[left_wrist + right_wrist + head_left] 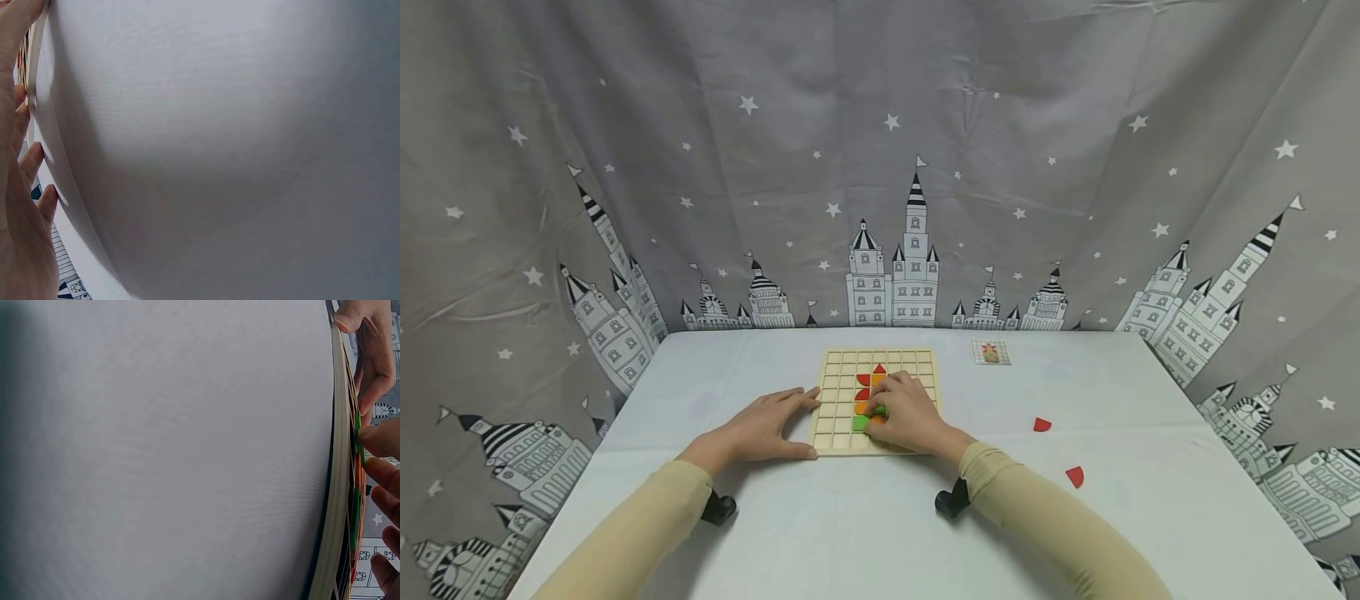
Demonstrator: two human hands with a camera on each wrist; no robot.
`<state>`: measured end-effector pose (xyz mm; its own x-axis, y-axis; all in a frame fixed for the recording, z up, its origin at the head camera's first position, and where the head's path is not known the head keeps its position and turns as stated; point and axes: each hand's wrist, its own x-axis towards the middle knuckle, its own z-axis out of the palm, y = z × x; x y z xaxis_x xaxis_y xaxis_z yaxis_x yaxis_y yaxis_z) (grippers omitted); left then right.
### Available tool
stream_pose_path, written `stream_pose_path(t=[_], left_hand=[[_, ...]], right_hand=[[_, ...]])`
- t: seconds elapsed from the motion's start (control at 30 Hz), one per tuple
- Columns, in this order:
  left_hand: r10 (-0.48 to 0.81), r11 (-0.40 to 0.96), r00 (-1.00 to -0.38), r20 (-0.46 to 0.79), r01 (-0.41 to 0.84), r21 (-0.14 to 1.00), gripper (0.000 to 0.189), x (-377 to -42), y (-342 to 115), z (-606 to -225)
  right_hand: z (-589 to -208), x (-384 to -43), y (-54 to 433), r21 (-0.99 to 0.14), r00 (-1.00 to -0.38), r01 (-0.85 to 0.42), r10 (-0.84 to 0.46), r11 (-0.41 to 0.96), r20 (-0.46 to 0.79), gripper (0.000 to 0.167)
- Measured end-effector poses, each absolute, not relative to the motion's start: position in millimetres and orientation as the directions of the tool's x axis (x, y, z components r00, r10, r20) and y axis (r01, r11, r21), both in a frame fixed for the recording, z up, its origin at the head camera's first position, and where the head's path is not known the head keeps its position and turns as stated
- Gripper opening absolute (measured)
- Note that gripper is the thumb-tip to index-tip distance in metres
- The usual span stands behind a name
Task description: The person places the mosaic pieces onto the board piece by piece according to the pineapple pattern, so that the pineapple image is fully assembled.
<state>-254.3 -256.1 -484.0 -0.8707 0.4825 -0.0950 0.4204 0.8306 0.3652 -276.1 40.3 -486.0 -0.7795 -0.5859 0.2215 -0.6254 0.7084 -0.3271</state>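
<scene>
A pale wooden grid board (835, 400) lies flat on the table, with coloured tiles in its middle cells. Among these are a red triangle (879, 368), red rounded tiles (863, 380) and a green square tile (860, 423). My right hand (913, 414) reaches over the board from the right and pinches a green tile (880, 410) between thumb and fingertip; the hand hides part of the pattern. At the board's left edge rests my left hand (763, 427), thumb and fingers spread, touching the rim.
Two red quarter-circle tiles, an upper one (1042, 425) and a lower one (1075, 477), lie on the white table (820, 533) right of the board. A small picture card (991, 352) with a grid pattern lies behind them. A grey castle-print curtain (880, 167) hangs at the back.
</scene>
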Motion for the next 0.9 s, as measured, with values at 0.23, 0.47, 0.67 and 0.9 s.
stream_pose_path(t=[0.23, 0.47, 0.67, 0.9], left_hand=[[0.484, 0.829, -0.870, -0.093, 0.422, 0.366, 0.094, -253.2, -255.9, -483.2], [0.490, 0.828, -0.867, -0.088, 0.431, 0.360, 0.094, -253.8, -256.1, -483.4], [0.497, 0.822, -0.865, -0.073, 0.442, 0.361, 0.095, -254.8, -255.5, -482.2], [0.482, 0.831, -0.872, -0.087, 0.424, 0.359, 0.097, -254.3, -255.7, -484.2]], right_hand=[[-485.5, -275.1, 39.9, -0.345, -0.784, -0.619, -0.583, 0.706, 0.214, 0.014], [-483.6, -275.8, 43.4, -0.370, -0.786, -0.615, -0.580, 0.696, 0.214, 0.013], [-462.5, -281.8, 65.0, -0.428, -0.818, -0.569, -0.534, 0.702, 0.212, 0.019], [-439.7, -282.8, 125.1, -0.456, -0.852, -0.520, -0.472, 0.722, 0.226, 0.023]])
